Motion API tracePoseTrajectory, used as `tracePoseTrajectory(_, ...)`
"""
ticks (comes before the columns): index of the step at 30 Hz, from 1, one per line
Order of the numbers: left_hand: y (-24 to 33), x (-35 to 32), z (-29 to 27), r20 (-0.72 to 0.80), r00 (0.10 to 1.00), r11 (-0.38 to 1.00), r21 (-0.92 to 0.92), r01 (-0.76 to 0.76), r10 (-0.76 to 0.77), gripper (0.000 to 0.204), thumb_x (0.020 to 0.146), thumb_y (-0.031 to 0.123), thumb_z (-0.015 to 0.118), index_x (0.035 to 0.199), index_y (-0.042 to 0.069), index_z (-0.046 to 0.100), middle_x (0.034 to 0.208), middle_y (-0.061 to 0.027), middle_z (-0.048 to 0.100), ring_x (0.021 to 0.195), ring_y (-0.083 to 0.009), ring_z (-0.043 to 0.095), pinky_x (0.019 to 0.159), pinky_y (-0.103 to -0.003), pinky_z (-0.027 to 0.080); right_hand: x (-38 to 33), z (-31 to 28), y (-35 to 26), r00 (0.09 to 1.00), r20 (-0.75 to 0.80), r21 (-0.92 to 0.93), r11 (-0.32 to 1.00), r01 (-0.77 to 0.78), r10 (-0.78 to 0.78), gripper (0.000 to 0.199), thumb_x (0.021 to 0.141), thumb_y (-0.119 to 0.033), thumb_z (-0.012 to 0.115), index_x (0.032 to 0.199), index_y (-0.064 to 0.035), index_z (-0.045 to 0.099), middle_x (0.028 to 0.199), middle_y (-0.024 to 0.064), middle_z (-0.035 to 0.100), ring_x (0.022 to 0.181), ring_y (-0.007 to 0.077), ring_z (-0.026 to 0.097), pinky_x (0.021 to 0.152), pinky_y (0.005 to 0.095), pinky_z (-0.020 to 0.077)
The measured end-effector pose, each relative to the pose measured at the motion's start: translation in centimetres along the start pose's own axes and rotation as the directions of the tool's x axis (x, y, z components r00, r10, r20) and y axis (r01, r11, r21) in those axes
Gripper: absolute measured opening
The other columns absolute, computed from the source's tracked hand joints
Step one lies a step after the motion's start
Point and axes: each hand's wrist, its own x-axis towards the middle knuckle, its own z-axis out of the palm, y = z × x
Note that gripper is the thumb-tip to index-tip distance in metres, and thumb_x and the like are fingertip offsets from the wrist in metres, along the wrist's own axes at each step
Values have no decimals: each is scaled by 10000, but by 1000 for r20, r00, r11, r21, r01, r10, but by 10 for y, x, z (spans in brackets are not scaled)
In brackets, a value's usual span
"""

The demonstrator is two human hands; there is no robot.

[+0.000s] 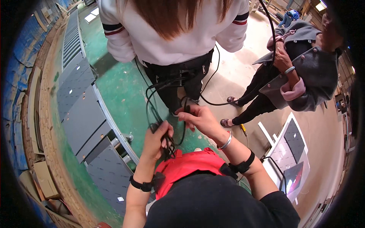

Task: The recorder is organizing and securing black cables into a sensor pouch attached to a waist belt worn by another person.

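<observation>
A black cable hangs in several loose loops in front of my waist, its bunched part dangling beneath my left hand. That hand is closed round the gathered strands. Just to the right and slightly farther off, my right hand has its fingers curled together on one strand of the same loop. More black cord runs up from the loops to a dark clump of cable in front of the black trousers of a person facing me. Both my forearms wear black straps, and a silver bangle circles my right wrist.
Close ahead stands the person in a white sweater. Another person in a grey jacket is at the right. Along the left runs a roller conveyor bearing grey panels. A white-framed panel lies at lower right. Cable trails across the floor.
</observation>
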Motion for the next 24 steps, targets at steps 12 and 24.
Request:
tracePoseTrajectory(12, 7, 6, 8, -50, 992, 974, -190, -124, 116, 213, 834, 135, 608, 988, 13, 525, 741, -33, 547, 439, -43, 398, 429, -201, 361, -39, -2, -2, 986, 162, 169, 982, -78, 51, 151, 862, -112, 572, 848, 35, 598, 762, 74, 615, 650, 142, 604, 602, 253, 498)
tracePoseTrajectory(24, 1, -3, -6, 157, 987, 994, -104, 28, -12, 363, 885, 157, 446, 1191, -37, 426, 933, -192, 611, 443, -77, 392, 458, -229, 376, -48, -20, 4, 996, -43, 307, 947, 92, -83, 215, 906, -159, 492, 840, 37, 549, 765, 92, 583, 617, 160, 596, 573, 271, 506)
